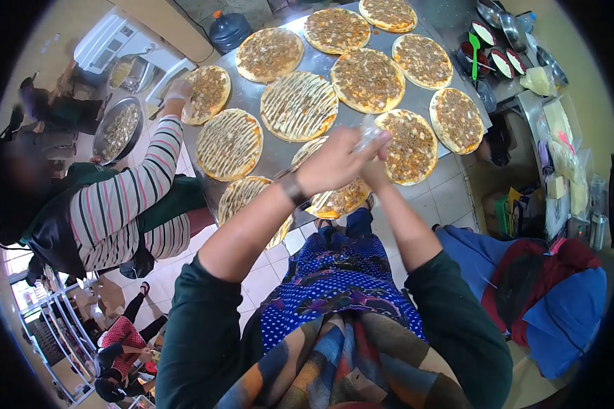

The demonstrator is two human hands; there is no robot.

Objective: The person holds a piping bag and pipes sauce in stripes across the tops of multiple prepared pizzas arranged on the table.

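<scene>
My left hand (pixel 331 162), with a dark band at its wrist, is closed around a clear plastic bag (pixel 370 133) whose crumpled top sticks up past the fingers. My right hand (pixel 375 170) presses in close against it and also grips the bag; most of its fingers are hidden or blurred. Below both hands lies a topped flat pizza (pixel 341 199), partly covered by my forearm and hands. To its right rests a pizza (pixel 409 146) with brown topping and no white lines. A pizza (pixel 299 107) striped with white sauce lies further back, and another striped pizza (pixel 229 144) is to its left.
Several more topped pizzas cover the metal table (pixel 249 92). At left, a co-worker's hand (pixel 179 90) reaches over a pizza (pixel 208 94), beside a metal bowl (pixel 118 129) of pale pieces. Bowls and a green spatula (pixel 473 56) stand at the back right.
</scene>
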